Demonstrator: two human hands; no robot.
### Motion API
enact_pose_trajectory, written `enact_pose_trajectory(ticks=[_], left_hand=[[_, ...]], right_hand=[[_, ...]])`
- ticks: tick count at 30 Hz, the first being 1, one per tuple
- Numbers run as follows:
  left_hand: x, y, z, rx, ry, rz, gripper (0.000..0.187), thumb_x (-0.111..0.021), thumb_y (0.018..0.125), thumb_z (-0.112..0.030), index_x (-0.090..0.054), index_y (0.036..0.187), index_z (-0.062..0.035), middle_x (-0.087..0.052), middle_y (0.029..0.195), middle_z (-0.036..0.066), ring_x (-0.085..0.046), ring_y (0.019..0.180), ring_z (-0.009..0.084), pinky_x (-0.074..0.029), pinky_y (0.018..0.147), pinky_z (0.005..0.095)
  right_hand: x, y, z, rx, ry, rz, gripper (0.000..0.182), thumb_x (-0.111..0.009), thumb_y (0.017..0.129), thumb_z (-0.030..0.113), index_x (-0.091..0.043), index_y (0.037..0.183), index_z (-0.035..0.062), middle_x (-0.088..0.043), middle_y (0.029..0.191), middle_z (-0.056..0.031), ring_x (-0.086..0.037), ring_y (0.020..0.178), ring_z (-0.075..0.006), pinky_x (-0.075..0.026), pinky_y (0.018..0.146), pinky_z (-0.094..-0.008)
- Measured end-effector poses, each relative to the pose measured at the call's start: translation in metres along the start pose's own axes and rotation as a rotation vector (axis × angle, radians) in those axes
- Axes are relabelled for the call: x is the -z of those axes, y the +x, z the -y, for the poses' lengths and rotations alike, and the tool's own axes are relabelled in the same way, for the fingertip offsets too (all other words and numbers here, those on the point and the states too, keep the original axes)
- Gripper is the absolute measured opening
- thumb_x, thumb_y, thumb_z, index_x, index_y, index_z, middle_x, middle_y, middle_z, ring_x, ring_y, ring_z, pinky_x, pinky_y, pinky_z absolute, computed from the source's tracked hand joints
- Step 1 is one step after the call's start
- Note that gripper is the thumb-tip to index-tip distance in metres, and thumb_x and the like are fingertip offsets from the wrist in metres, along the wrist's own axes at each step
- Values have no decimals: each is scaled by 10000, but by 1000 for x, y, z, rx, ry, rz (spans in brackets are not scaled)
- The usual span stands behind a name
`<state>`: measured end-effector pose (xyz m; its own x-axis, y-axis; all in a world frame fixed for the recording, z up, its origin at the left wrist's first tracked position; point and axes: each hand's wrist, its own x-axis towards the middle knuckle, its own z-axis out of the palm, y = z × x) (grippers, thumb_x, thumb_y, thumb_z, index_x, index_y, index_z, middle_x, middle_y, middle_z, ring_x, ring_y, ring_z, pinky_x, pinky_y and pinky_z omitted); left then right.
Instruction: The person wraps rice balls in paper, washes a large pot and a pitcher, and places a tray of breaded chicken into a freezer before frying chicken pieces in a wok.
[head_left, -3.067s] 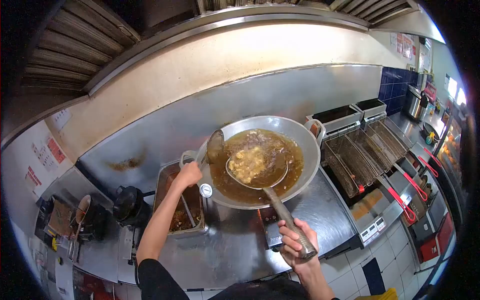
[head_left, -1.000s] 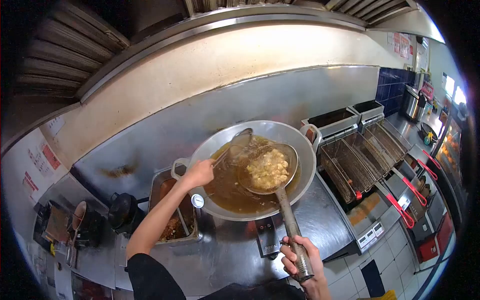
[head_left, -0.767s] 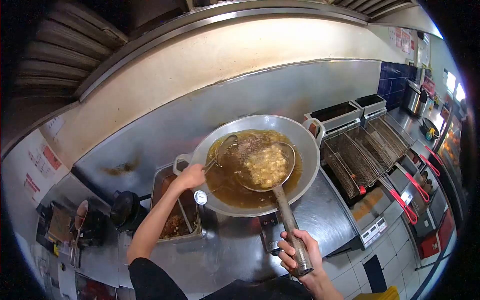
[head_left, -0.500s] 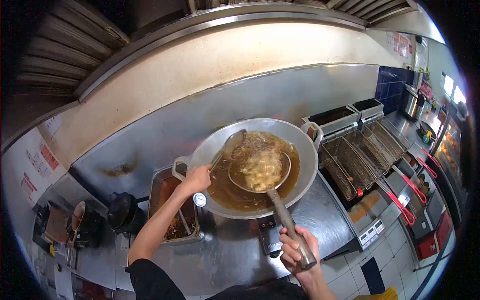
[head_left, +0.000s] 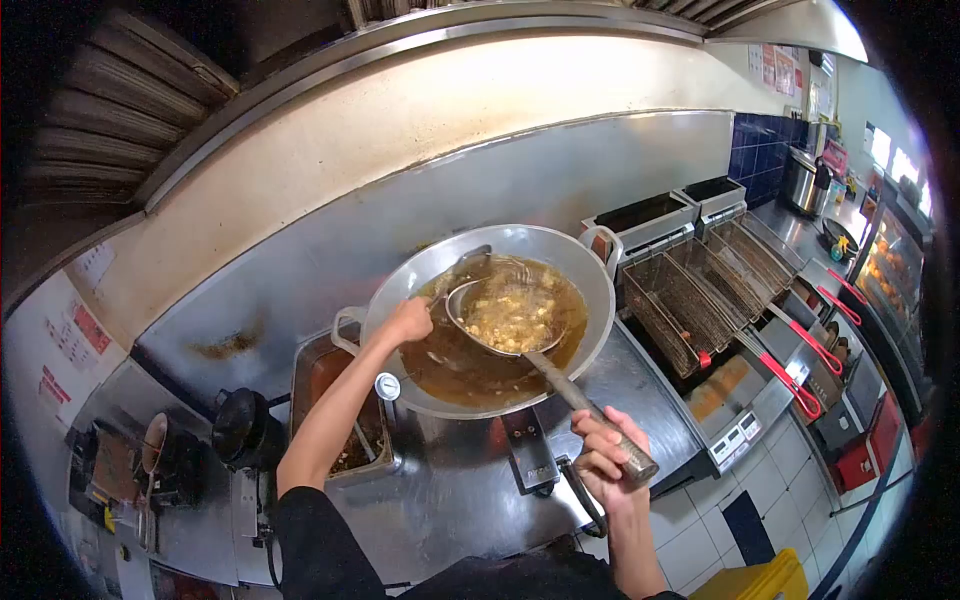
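A large metal wok (head_left: 600, 345) holds brown bubbling oil (head_left: 425, 372). My right hand (head_left: 606, 455) is wrapped round the thick handle of a round strainer (head_left: 545, 366), whose bowl sits in the oil. Several small golden-brown pieces of food (head_left: 510, 318) lie within and around its ring, partly blurred by bubbles. My left hand (head_left: 410, 322) is closed on the handle of a metal ladle (head_left: 473, 262); the ladle's head is at the wok's far left side, beside the strainer. A dial thermometer (head_left: 388, 386) is at the wok's near left edge, just below my left hand.
Left of the wok, a rectangular metal pan (head_left: 385, 462) holds dark bits and a utensil. Fryer baskets (head_left: 665, 305) with red handles hang at right. A black pot (head_left: 245, 428) stands at left. A small control box (head_left: 530, 455) sits before the wok.
The strainer has moved left relative to the wok and sits lower in the oil. The food, a pale clump before, is now spread into separate pieces. The camera view has shifted slightly.
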<state>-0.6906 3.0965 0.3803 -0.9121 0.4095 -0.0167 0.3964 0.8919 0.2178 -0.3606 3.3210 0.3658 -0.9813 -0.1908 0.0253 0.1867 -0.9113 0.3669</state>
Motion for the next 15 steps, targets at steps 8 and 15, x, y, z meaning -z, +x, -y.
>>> enact_pose_trajectory(ticks=[8, 15], left_hand=[[25, -34, -27, -175, 128, -61, 368, -435, 757, -45, -585, 1093, -50, -603, 977, 253, -564, 952, 412, -453, 834, 472], [22, -21, -23, -93, 187, -124, 288, -473, 750, -46, -599, 1005, -5, -610, 940, 259, -581, 926, 405, -471, 798, 481]], right_hand=[[7, 8, 12, 27, -70, 26, 231, -426, 897, 169, -385, 952, -52, -424, 578, -18, -430, 375, -100, -307, 292, -214], [20, 17, 4, 7, -302, -7, 245, -406, 906, 240, -409, 936, -4, -390, 597, -4, -387, 383, -98, -309, 300, -224]])
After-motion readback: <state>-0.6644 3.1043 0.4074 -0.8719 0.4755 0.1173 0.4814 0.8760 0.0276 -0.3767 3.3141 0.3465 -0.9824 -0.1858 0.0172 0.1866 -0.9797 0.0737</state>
